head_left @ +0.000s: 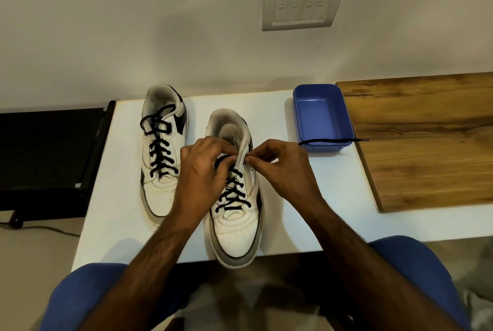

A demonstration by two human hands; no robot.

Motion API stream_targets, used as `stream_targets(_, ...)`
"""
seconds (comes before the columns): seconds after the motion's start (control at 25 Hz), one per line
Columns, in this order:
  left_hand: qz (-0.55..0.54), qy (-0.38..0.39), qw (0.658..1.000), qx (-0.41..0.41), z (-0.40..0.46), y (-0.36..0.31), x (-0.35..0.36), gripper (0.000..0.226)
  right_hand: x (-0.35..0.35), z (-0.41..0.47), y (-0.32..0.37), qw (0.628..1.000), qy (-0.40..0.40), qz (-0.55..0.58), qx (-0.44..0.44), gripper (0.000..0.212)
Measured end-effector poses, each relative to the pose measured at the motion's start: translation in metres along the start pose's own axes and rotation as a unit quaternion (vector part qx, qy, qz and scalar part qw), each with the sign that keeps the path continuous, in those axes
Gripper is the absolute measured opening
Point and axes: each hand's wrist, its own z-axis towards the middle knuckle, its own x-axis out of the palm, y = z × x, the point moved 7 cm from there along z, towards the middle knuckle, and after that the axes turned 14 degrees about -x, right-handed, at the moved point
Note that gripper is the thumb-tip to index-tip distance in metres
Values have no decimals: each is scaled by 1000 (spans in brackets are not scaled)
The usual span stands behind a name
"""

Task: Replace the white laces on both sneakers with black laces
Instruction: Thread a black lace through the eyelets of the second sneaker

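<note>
Two white sneakers with black trim stand on a white table (288, 224), toes toward me. The left sneaker (162, 192) carries a black lace (160, 149) up to its top eyelets. The right sneaker (234, 234) holds a black lace (232, 192) crossed through its lower eyelets. My left hand (202, 170) pinches that lace at the upper left eyelets. My right hand (282, 168) pinches at the shoe's upper right edge beside the tongue; the lace's free end (333, 140) runs from it to the right over a blue tray. No white laces are in view.
A blue plastic tray (344, 117) with nothing in it sits at the table's back right. A wooden surface (426, 144) adjoins the table on the right. A black stand (48, 157) is to the left. My knees in blue fabric (88, 296) are below the table's front edge.
</note>
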Motion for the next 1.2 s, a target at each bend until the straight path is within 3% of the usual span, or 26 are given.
stream_targets(0.2,-45,43,998,-11,3,8,5,8,6,4,1,998,36,50,-9,4)
stream_targets(0.4,-12,107,994,-4,-1,2,3,48,6,7,-7,995,30,93,20,5)
stream_targets(0.56,24,128,992,0,1,5,6,43,-9,9,-12,988,-2,150,41,10)
stream_targets(0.72,-42,163,985,-34,4,7,1,35,-25,9,-16,956,-84,267,85,8)
stream_targets(0.88,-89,178,978,-67,6,8,-3,44,-4,6,-9,969,11,240,66,28)
stream_targets(0.96,-100,182,975,-75,6,10,-3,46,4,5,-7,974,28,220,41,23)
stream_targets(1.08,-105,183,974,-77,8,13,-2,47,-1,8,-4,972,-10,232,24,16)
stream_targets(1.2,-108,194,971,-83,7,14,0,50,-31,13,-8,958,-117,262,0,16)
